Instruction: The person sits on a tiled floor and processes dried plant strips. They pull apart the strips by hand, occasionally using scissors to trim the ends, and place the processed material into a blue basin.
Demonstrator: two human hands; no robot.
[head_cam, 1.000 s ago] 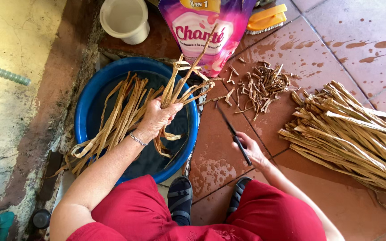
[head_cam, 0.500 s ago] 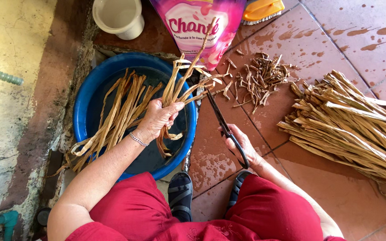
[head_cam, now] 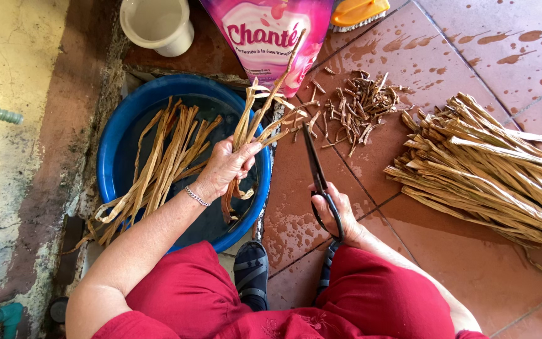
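Your right hand (head_cam: 334, 210), gripping the black-handled scissors (head_cam: 318, 182), has swung their blades up toward the tan dried strips (head_cam: 252, 129) clenched in your left hand (head_cam: 224, 166). The strip pile at right is cut off.

Beside the round blue plastic basin (head_cam: 111, 163) lie tan dried leaf strips (head_cam: 478, 169). Above it stand a cream plastic cup (head_cam: 158, 25) and pink printed pouch (head_cam: 271, 37). Black-handled scissors (head_cam: 318, 182) cross wet-blotched terracotta floor tiles (head_cam: 484, 37).

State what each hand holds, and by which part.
Left hand holds a bundle of strips near its middle; right hand holds scissors by the handles.
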